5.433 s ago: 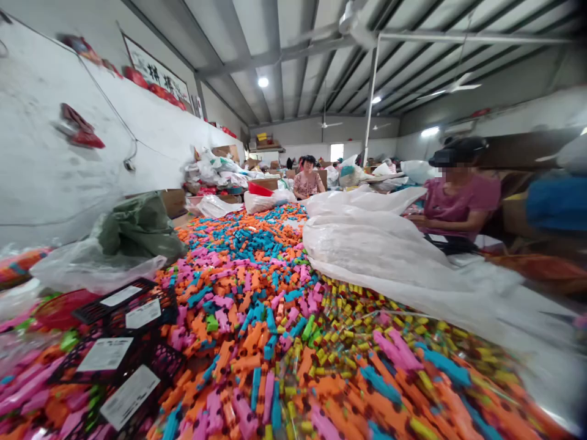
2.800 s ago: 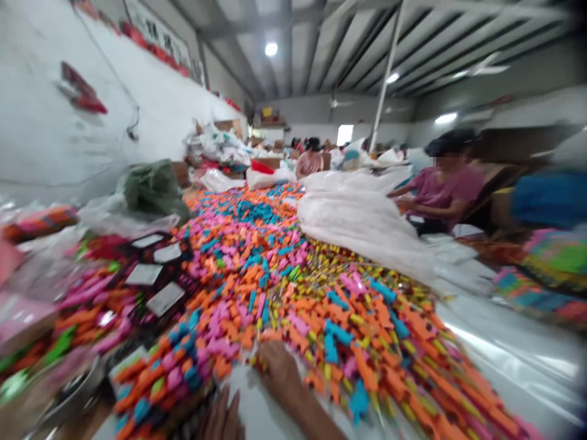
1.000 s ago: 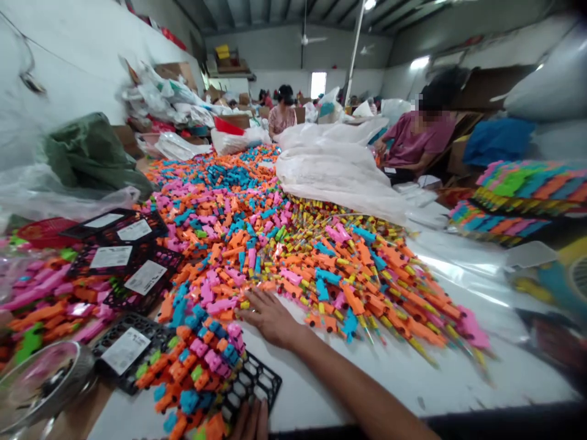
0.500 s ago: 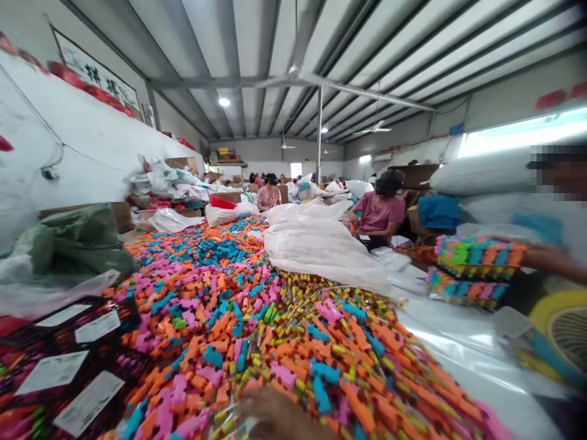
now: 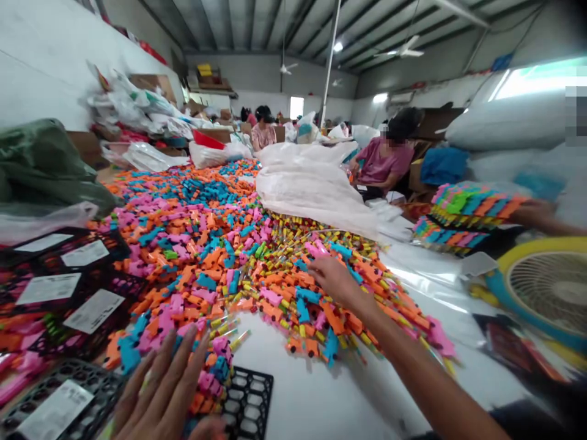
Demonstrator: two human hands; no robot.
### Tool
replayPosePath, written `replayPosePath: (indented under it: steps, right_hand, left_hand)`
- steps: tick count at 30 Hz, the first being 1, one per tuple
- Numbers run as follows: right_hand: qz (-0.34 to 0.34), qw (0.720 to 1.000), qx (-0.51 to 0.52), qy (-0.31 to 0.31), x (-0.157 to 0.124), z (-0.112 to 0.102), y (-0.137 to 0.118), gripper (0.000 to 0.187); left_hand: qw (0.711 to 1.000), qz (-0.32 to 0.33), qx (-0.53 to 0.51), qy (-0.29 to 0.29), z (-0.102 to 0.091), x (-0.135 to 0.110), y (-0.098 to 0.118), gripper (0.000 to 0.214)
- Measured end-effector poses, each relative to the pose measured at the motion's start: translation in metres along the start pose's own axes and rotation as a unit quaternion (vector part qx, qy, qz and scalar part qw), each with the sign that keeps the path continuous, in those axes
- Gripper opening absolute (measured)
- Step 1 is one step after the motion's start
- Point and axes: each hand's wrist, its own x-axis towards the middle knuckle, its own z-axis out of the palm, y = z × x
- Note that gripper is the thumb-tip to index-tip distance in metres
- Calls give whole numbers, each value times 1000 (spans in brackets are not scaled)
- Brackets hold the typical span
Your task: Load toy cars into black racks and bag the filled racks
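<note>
My left hand [image 5: 162, 391] is spread with its fingers apart, palm down over the near edge of the toys. Just right of it, a black plastic tray [image 5: 250, 397] with rows of holes is partly filled with small toy pieces, some hidden by the hand. Across the heap, my right hand [image 5: 334, 278] dips among the toys with bent fingers held together; whatever is in them is hidden. Close to its fingers lie a pink toy [image 5: 316, 247] and orange toy pieces [image 5: 332, 316]. Yellow-capped clear tubes [image 5: 220, 325] are mixed into the heap.
Labelled black trays [image 5: 48, 290] are stacked at the left, beside a green sack [image 5: 41, 165]. A white sack [image 5: 307, 177] lies across the heap. At right are a yellow-and-blue fan [image 5: 545, 281] and packed toy trays [image 5: 452, 235] near a co-worker's arm. Another person [image 5: 389, 153] sits farther back.
The view has tilted down. My left hand and the partly filled tray have come into sight. A hand blurred at the bottom edge before is gone from there; my right hand is now farther over the heap.
</note>
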Motion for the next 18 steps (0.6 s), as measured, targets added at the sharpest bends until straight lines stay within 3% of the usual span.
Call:
replayPosePath:
  steps: [2, 5, 9, 12, 14, 16, 18]
  right_hand:
    - [38, 993, -108, -11, -8, 15, 8, 16]
    - [62, 987, -149, -20, -11, 24, 13, 15]
    - [83, 981, -169, -44, -12, 22, 14, 25]
    - [90, 983, -159, -31, -22, 17, 10, 21]
    - [103, 991, -87, 10, -36, 17, 0, 15]
    - [103, 991, 74, 40, -55, 27, -17, 14]
    - [84, 953, 292, 2, -78, 48, -44, 17]
  left_hand:
    - [998, 44, 31, -18, 10, 20, -7, 70]
    - [996, 56, 33, -58, 21, 32, -5, 70]
    - [985, -14, -21, -173, 20, 35, 4, 64]
    - [967, -59, -68, -238, 13, 41, 9, 56]
    - [960, -75, -90, -254, 8, 46, 11, 55]
    - [956, -87, -103, -261, 5, 48, 13, 56]
    - [954, -94, -112, -262, 4, 48, 15, 57]
